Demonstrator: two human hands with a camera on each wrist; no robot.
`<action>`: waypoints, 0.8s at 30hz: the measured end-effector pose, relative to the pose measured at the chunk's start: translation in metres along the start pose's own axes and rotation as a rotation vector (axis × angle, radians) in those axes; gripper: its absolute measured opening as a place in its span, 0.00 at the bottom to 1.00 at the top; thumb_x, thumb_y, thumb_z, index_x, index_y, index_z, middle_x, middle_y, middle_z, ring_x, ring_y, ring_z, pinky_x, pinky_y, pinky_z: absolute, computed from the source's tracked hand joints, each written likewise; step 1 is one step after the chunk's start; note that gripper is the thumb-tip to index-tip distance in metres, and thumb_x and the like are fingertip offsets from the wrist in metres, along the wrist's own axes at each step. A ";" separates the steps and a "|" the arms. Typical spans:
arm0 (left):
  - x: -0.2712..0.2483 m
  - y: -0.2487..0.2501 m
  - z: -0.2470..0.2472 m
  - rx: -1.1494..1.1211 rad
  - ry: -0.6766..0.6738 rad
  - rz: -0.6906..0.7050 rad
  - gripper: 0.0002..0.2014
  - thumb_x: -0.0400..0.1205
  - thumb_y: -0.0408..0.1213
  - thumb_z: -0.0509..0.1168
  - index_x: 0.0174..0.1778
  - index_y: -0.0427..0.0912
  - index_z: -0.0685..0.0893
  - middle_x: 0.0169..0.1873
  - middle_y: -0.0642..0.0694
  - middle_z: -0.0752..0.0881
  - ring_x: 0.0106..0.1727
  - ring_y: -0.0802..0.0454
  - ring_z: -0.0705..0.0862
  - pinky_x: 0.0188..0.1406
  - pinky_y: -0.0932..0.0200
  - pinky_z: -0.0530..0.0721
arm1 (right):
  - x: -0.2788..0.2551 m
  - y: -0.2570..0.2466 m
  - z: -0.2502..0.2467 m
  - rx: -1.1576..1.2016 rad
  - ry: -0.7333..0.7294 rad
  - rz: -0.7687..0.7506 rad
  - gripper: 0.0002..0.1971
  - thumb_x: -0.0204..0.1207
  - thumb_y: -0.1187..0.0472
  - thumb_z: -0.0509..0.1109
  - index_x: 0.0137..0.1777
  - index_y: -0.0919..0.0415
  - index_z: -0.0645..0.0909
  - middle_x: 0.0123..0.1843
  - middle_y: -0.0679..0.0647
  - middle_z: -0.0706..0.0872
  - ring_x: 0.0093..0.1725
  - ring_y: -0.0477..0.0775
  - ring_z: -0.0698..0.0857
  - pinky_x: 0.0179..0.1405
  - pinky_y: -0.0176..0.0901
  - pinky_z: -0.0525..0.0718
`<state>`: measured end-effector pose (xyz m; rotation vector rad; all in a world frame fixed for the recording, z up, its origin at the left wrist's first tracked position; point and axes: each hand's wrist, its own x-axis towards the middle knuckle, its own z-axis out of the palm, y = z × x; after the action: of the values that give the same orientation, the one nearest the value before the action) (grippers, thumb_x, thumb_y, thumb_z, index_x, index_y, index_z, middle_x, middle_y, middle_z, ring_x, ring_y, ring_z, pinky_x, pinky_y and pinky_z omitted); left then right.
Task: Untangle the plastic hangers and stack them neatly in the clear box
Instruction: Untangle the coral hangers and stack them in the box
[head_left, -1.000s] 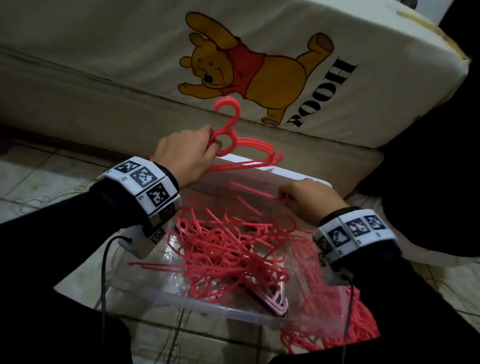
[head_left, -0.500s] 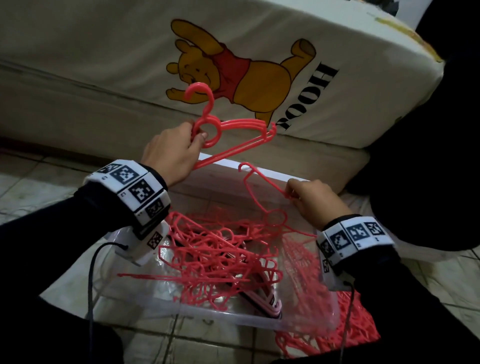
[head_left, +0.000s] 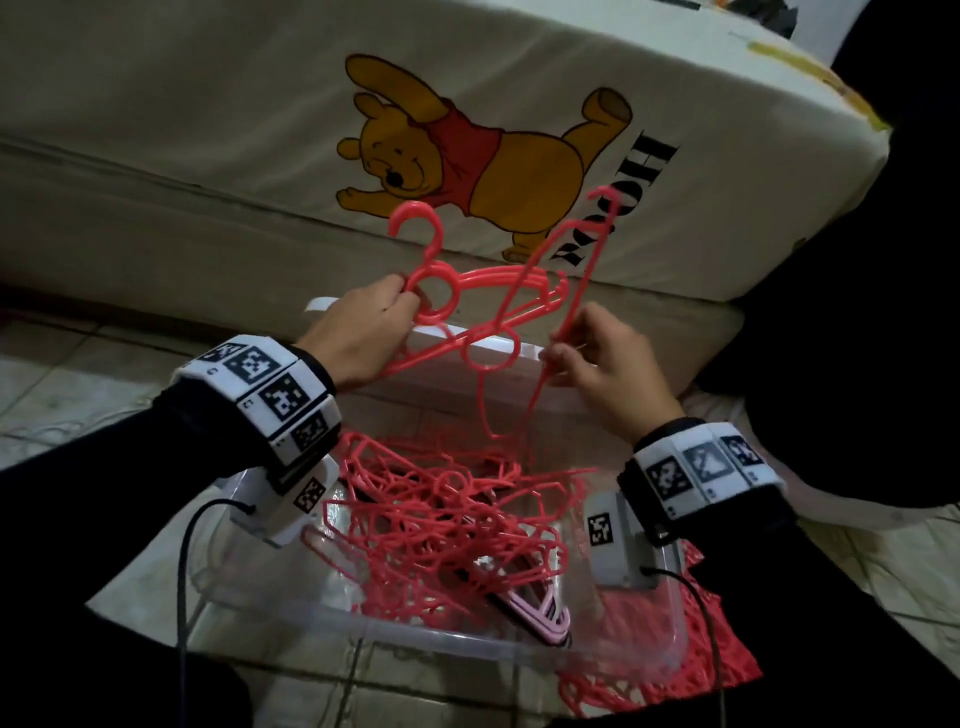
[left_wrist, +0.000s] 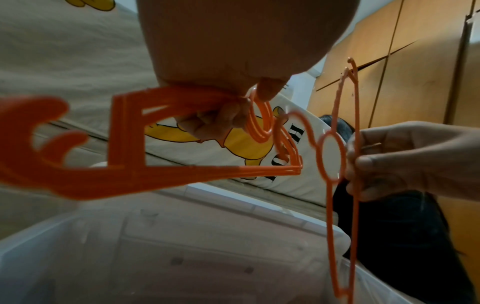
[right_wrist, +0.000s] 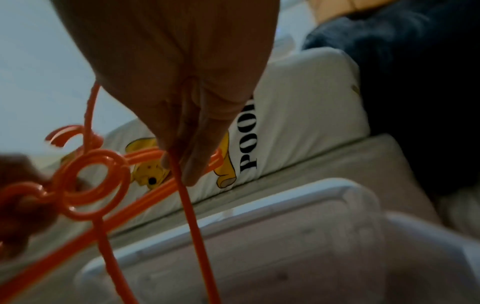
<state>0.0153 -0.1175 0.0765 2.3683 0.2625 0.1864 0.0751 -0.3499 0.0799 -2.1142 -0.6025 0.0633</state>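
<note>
Only readable text – "POOH" in black block capitals, printed on the side of the cream mattress (head_left: 597, 130) at about 1 o'clock in the head view. The letters run rotated, down from the upper right beside the yellow bear print (head_left: 467, 161); the lower ones are partly crossed by a red hanger (head_left: 576, 270). Right wrist view reads "POO" (right_wrist: 249, 139) at about 3 o'clock, the last letter hidden behind the fingers. The wristbands (head_left: 270, 389) carry black-and-white square markers – codes only, with tiny characters too small to read.
</note>
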 end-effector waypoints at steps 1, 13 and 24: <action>-0.002 0.001 0.001 -0.044 -0.024 0.022 0.22 0.82 0.48 0.47 0.56 0.41 0.81 0.48 0.44 0.83 0.44 0.50 0.81 0.53 0.56 0.79 | 0.002 -0.001 0.001 0.118 0.006 0.052 0.12 0.77 0.72 0.67 0.39 0.56 0.73 0.42 0.65 0.85 0.40 0.59 0.88 0.41 0.48 0.89; -0.007 0.018 0.010 -0.253 -0.178 0.121 0.43 0.63 0.84 0.43 0.55 0.52 0.77 0.35 0.52 0.79 0.37 0.53 0.79 0.39 0.51 0.79 | 0.005 -0.011 0.020 0.861 0.042 0.333 0.06 0.80 0.76 0.60 0.45 0.67 0.73 0.41 0.60 0.81 0.35 0.54 0.87 0.44 0.47 0.90; -0.003 0.010 0.013 0.064 0.020 0.153 0.13 0.86 0.44 0.55 0.57 0.41 0.80 0.50 0.40 0.87 0.53 0.40 0.82 0.51 0.45 0.78 | -0.002 0.006 0.063 0.487 -0.194 0.447 0.08 0.79 0.72 0.65 0.37 0.67 0.78 0.26 0.59 0.81 0.24 0.52 0.83 0.24 0.39 0.84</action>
<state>0.0165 -0.1341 0.0737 2.4520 0.0977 0.2783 0.0593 -0.3055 0.0375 -1.7344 -0.1831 0.6097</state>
